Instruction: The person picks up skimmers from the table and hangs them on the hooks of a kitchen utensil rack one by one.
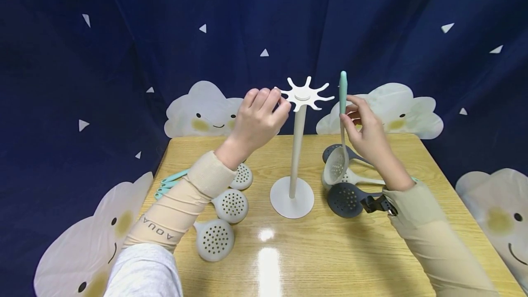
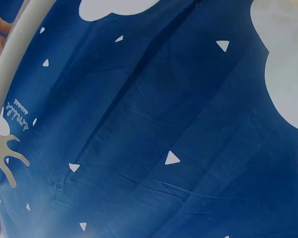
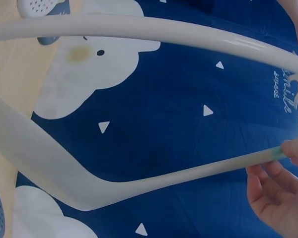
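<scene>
A white utensil stand [image 1: 298, 150] has a round base, a tall pole and a star-shaped top with several hook arms. At the left side of that top, my left hand [image 1: 261, 116] has its fingers curled round a hook arm; the fingertips are partly hidden. My right hand [image 1: 365, 127], right of the stand, pinches a light grey skimmer [image 1: 337, 165] by its teal handle. The skimmer is upright, handle end up, with its perforated head hanging low over the other utensils. In the right wrist view, the thumb and fingers pinch the skimmer [image 3: 188, 174] near the teal part.
Several light grey skimmers [image 1: 215, 240] with teal handles lie on the wooden table [image 1: 321, 255] at the left, partly under my left forearm. On the right lie dark skimmers [image 1: 344, 200] and a light one. A dark blue curtain [image 1: 255, 13] with clouds hangs behind.
</scene>
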Demonstrator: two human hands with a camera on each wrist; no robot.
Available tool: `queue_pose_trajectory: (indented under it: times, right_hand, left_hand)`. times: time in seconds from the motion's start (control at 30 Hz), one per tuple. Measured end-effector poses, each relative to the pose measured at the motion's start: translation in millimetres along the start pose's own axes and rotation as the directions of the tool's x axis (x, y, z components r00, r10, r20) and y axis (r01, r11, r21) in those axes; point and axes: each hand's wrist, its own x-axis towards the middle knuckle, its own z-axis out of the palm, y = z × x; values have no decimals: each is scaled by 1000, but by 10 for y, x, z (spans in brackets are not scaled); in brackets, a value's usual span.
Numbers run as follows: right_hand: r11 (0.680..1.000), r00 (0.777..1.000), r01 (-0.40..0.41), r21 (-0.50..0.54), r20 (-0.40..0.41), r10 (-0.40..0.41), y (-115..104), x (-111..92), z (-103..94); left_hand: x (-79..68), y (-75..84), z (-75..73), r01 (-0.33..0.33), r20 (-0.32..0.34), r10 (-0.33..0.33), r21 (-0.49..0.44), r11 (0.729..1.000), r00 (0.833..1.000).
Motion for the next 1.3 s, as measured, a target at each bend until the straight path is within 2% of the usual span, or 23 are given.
queue_pose_trajectory:
  times: [0.3, 0.7, 1.1, 1.3]
  right_hand:
    - [999, 997, 33, -25, 70, -32, -35, 20, 62]
    - [997, 993, 66, -43, 102, -61, -40, 20, 102]
    - [995, 990, 96, 22, 100, -98, -53, 21, 192]
    - [996, 990, 79, 47, 109, -84, -58, 3, 250]
  left_hand:
    - [10, 8, 7, -3, 2, 3, 3, 1000, 1000]
    - [7, 6, 8, -4, 3, 4, 2, 1000, 1000]
    - [-1, 9, 5, 2, 4, -2, 3, 1000, 1000]
    - [-6, 7, 8, 10, -3, -10, -3, 1000, 1000]
